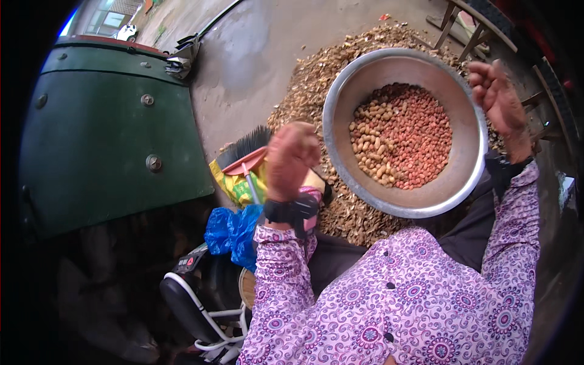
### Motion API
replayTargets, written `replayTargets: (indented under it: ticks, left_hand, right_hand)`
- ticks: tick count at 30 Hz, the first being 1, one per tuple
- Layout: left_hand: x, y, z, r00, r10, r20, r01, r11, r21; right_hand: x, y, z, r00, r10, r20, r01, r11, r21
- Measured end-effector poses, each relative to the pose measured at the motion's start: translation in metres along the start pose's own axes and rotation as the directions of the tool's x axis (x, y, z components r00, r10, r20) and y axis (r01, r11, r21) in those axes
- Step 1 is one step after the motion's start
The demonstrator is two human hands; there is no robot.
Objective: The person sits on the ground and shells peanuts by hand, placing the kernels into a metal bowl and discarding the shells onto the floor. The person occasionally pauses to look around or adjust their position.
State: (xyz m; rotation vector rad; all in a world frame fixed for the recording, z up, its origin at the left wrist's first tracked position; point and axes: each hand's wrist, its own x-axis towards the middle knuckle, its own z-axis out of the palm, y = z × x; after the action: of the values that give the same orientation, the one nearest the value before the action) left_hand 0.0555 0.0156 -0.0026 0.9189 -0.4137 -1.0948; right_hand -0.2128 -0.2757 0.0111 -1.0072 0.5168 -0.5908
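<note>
A wide metal bowl (pixel 450 185) is tilted up in front of me, with reddish shelled peanuts (pixel 410 137) and some paler unshelled ones gathered in it. My left hand (pixel 291 159) grips its left rim, fingers curled over the edge. My right hand (pixel 499 100) holds the right rim near the top. Both wrists wear dark bands, and my sleeves are purple patterned cloth.
Beneath the bowl, a heap of peanut shells (pixel 316 85) spreads over the concrete ground. A green metal body (pixel 115 140) stands at left. A broom and dustpan (pixel 246 161), a blue plastic bag (pixel 228 234) and a dark seat with white frame (pixel 188 304) lie near my left arm. Wooden frames (pixel 468 27) stand top right.
</note>
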Motion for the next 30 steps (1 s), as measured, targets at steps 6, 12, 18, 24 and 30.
replayTargets:
  ticks: [6,12,18,24,30]
  left_hand:
    - [0.012,-0.050,0.055,0.961,-0.222,0.162,0.209,0.973,0.093]
    - [0.028,-0.069,0.080,0.925,-0.272,0.264,0.236,0.958,0.161]
    - [0.040,-0.077,0.093,0.930,-0.239,0.278,0.195,0.965,0.177]
    - [0.048,-0.079,0.097,0.928,-0.249,0.277,0.193,0.958,0.214]
    - [0.050,-0.084,0.101,0.947,-0.208,0.244,0.142,0.955,0.261]
  right_hand:
    - [-0.007,0.038,0.058,0.954,0.284,0.099,-0.256,0.939,-0.229]
    - [-0.020,0.066,0.078,0.919,0.281,0.278,-0.171,0.917,-0.361]
    - [-0.022,0.081,0.073,0.886,0.294,0.358,-0.225,0.949,-0.222]
    - [-0.025,0.079,0.080,0.848,0.327,0.417,-0.349,0.937,-0.024]
    - [-0.029,0.084,0.091,0.911,0.196,0.364,-0.146,0.976,-0.162]
